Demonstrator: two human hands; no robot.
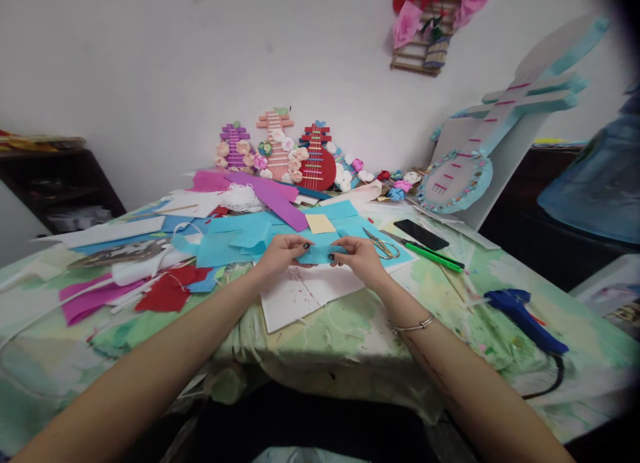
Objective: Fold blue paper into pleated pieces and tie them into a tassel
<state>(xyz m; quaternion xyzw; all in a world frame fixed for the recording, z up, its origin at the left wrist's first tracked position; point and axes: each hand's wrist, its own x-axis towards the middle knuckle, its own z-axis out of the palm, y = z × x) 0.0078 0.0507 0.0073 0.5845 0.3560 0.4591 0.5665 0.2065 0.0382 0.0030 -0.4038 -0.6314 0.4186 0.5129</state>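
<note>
A small strip of blue paper (321,254) is stretched between my two hands, above a white board (295,300) near the table's front edge. My left hand (284,255) pinches its left end between thumb and fingers. At the right end, my right hand (359,258) grips it the same way. Just behind the strip lie a pale yellow paper piece (320,223) and larger blue sheets (225,243). Gold-handled scissors (384,247) rest open to the right of my right hand.
Right of the scissors are a green cutter (434,256), a black phone (421,234) and a blue glue gun (525,320) with a cord. Red paper (173,290) and magenta paper (97,298) lie left. Paper instruments (320,160) and flowers stand along the wall.
</note>
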